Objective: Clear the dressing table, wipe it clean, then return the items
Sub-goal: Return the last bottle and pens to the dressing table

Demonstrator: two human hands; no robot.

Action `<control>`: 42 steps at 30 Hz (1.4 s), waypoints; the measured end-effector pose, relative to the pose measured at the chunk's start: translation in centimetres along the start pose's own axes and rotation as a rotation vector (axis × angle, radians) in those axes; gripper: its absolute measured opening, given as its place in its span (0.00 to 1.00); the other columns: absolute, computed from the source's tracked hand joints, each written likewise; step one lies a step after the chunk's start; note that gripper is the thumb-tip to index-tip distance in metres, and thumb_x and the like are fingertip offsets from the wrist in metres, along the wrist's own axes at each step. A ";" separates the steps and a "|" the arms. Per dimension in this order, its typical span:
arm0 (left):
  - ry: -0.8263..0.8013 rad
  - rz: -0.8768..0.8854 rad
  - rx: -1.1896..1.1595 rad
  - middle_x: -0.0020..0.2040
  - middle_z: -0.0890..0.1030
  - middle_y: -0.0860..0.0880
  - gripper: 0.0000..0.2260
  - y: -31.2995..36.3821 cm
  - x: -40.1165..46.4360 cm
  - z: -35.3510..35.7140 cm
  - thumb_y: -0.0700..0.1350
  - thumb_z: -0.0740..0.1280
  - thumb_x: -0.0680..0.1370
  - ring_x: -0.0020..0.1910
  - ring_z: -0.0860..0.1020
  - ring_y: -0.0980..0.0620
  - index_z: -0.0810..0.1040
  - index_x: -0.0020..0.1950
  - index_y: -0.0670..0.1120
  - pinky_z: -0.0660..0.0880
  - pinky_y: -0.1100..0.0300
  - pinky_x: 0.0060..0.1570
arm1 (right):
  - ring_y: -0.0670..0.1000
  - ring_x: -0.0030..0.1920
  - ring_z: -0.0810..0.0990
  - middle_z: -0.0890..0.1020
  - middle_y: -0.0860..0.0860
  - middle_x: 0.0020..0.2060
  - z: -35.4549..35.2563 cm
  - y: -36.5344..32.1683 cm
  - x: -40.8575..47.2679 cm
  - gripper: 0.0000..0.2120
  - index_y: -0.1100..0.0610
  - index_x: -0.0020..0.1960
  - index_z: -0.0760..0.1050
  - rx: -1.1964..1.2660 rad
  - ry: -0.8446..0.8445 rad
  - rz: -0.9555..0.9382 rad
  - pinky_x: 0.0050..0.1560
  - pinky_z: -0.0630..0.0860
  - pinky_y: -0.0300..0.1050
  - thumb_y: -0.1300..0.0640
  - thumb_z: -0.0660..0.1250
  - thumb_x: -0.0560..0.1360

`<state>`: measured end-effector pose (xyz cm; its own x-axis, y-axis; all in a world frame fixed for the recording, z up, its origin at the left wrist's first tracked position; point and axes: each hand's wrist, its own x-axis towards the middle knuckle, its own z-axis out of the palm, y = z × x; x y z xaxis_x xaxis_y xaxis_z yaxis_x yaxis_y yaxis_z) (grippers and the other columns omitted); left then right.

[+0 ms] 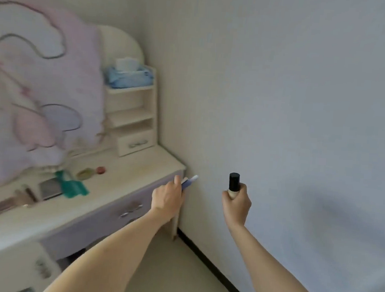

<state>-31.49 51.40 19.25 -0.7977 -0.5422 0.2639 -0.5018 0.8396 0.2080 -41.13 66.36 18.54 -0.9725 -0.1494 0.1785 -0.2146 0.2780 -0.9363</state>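
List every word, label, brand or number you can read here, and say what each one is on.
No text can be read.
Black-capped bottle in the right hand: no label visible.
Blue tube in the left hand: too blurred.
Items on the dressing table: too blurred.

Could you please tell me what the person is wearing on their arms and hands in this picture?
Nothing that shows: the left hand and right hand are bare, without gloves, and both forearms are uncovered to the frame's bottom edge. No sleeves, watch, rings or bracelets are visible.

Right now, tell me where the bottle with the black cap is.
The bottle with the black cap is upright in the right hand, off the dressing table, right of its corner and in front of the wall.
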 end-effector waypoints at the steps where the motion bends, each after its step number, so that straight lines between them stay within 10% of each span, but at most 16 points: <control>1: -0.002 -0.048 0.020 0.47 0.81 0.47 0.13 -2.5 0.1 -0.1 0.53 0.53 0.81 0.43 0.80 0.42 0.65 0.57 0.44 0.70 0.56 0.35 | 0.53 0.36 0.75 0.75 0.51 0.35 2.5 -0.3 -0.1 0.09 0.55 0.47 0.69 0.019 -0.065 -0.012 0.38 0.72 0.46 0.65 0.65 0.71; 20: -0.015 -0.761 0.017 0.45 0.79 0.45 0.10 -21.6 8.7 4.5 0.50 0.55 0.80 0.41 0.79 0.42 0.66 0.52 0.44 0.67 0.57 0.33 | 0.49 0.37 0.75 0.76 0.50 0.35 34.0 -1.8 6.3 0.06 0.55 0.45 0.69 -0.018 -0.728 -0.224 0.35 0.66 0.39 0.61 0.66 0.74; 42: -0.237 -1.004 -0.234 0.56 0.76 0.44 0.16 -33.0 24.0 15.9 0.53 0.52 0.81 0.50 0.79 0.43 0.65 0.60 0.41 0.73 0.54 0.43 | 0.51 0.40 0.76 0.78 0.52 0.41 54.5 2.9 14.5 0.10 0.52 0.46 0.68 -0.328 -0.970 -0.194 0.30 0.61 0.31 0.51 0.68 0.73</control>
<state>-39.38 11.27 3.73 -0.1104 -0.9426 -0.3151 -0.9109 -0.0309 0.4116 -50.90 13.25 1.90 -0.4593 -0.8774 -0.1387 -0.5144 0.3900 -0.7637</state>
